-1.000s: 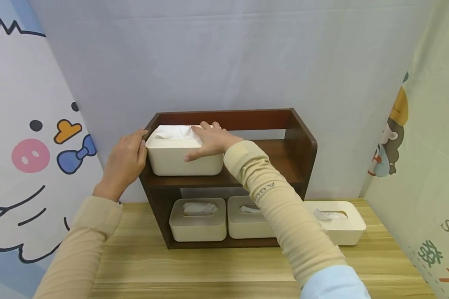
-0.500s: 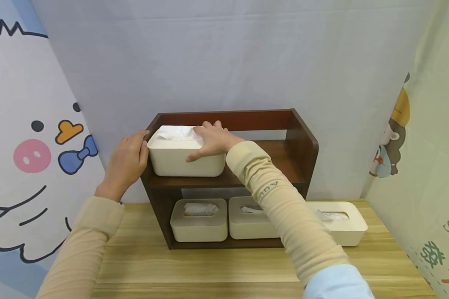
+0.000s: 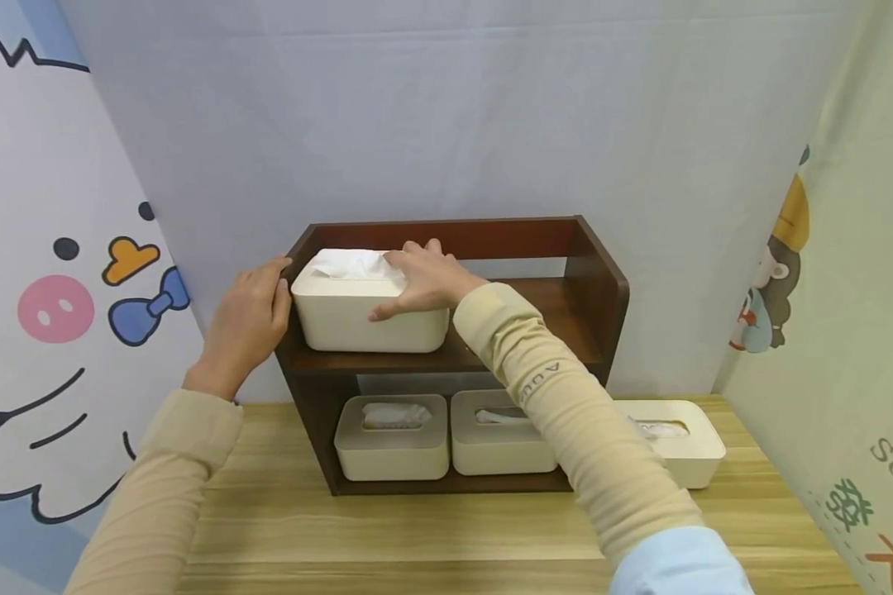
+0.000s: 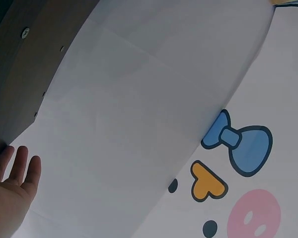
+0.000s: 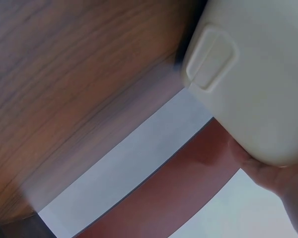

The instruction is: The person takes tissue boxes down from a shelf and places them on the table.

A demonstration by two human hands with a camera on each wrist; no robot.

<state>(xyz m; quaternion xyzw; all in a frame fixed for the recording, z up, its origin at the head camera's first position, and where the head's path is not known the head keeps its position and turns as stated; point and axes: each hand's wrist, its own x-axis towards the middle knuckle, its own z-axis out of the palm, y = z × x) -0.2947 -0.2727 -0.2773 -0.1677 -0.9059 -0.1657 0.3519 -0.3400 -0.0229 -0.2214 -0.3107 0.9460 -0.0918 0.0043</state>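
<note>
A cartoon sheet (image 3: 37,190) hangs at far left, meeting a grey cloth (image 3: 446,124). The left hand (image 3: 244,322) has a slack, empty grip, fingers touching the left side of the shelf (image 3: 603,289). The box (image 3: 342,324) stands at left on the upper level; the right hand (image 3: 427,278) clasps its right end, grip spread wide, thumb in front. Two lower boxes (image 3: 393,463) sit beneath. Another box (image 3: 695,446) rests on the wood-grain bench (image 3: 417,533), near a green sheet (image 3: 856,289).

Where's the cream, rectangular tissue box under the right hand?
In the head view, the box is in the upper left of the brown wooden shelf, beside the left hand.
</note>
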